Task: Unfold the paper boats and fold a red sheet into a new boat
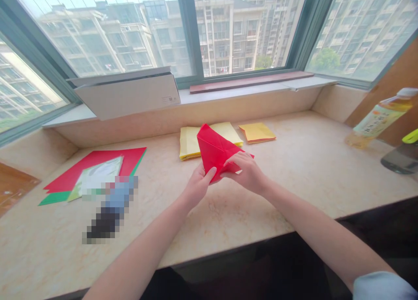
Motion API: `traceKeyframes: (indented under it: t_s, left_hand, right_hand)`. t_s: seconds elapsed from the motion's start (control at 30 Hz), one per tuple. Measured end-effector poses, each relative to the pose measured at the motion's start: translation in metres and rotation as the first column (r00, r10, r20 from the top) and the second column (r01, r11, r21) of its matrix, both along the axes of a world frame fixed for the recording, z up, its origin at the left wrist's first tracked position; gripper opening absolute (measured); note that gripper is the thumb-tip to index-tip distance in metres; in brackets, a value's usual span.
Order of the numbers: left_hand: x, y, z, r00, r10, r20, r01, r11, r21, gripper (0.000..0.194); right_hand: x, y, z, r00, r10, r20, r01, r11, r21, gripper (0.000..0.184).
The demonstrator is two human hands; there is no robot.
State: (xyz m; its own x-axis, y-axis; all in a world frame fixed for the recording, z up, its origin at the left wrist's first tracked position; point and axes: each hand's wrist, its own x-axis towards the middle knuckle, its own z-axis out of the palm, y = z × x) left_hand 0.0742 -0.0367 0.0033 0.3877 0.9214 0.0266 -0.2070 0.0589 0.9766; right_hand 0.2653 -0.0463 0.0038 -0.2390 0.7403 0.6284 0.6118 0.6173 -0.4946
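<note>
A folded piece of red paper (214, 150) stands tilted above the marble counter (294, 178), its point up. My left hand (197, 184) pinches its lower left edge with the thumb on top. My right hand (246, 171) grips its lower right corner, fingers curled over the fold. Behind the red paper lie a stack of pale yellow sheets (189, 143) and a smaller folded orange-yellow sheet (257, 132).
Red and green sheets (98, 163) with a printed packet (98, 176) lie at the left, beside a blurred-out object (109, 208). A white box (127, 93) rests on the window sill. A tea bottle (380, 117) and a dark bottle (400, 158) stand at the right.
</note>
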Motion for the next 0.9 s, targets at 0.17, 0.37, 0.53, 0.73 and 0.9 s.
traceKeyframes:
  t_s: [0.17, 0.37, 0.53, 0.73, 0.9]
  left_hand:
    - [-0.0001, -0.0046, 0.0027, 0.998, -0.067, -0.010, 0.067, 0.997, 0.040, 0.040]
    - [-0.0036, -0.0068, 0.0035, 0.987, -0.159, 0.003, 0.159, 0.987, 0.002, 0.042]
    - [-0.0044, -0.0076, 0.0045, 0.979, -0.191, 0.070, 0.194, 0.980, -0.041, 0.041]
    - [-0.0029, -0.0077, 0.0077, 0.986, -0.108, 0.124, 0.117, 0.991, -0.069, 0.047]
    - [-0.0028, -0.0040, 0.0073, 0.986, -0.055, 0.155, 0.066, 0.996, -0.063, 0.053]
  right_hand:
    - [-0.0003, 0.0017, -0.0018, 0.991, -0.103, -0.086, 0.090, 0.986, -0.137, 0.037]
    - [0.0014, 0.0023, -0.0034, 0.984, -0.081, -0.159, 0.045, 0.975, -0.218, 0.035]
    - [0.0023, 0.0021, 0.0004, 0.979, -0.044, -0.198, 0.003, 0.979, -0.202, 0.025]
    - [0.0019, -0.0011, 0.0062, 0.979, -0.069, -0.190, 0.049, 0.993, -0.108, 0.019]
    - [0.0030, -0.0025, 0.0064, 0.983, -0.012, -0.185, 0.012, 1.000, -0.005, 0.014]
